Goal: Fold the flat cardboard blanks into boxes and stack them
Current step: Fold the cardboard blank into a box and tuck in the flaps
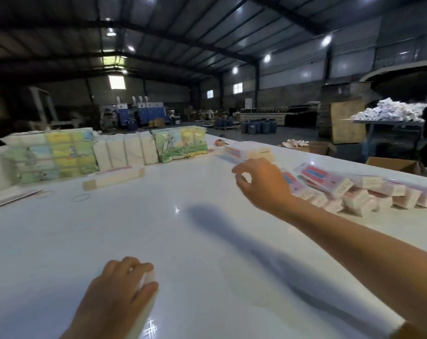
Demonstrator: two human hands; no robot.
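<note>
Right hand point(258, 182): reached out over the far right of the table point(207, 241), fingers loosely curled, holding nothing I can see, just short of the box pile point(354, 192).
Left hand point(124, 285): near edge, fingers wrapped round a small white box point(147, 281).
Handling: thin printed card, so I'd guess super light, stiff along the creases and easy to crush. Best held by the long sides, not the end flaps.
Blanks: a flat stack point(9, 198) at the left edge, bundles point(124, 150) along the far edge.
Loose box point(114, 177): lying alone left of centre.
Room: loads of bare table mid and near; the right edge is crowded and the pile looks slidey.
</note>
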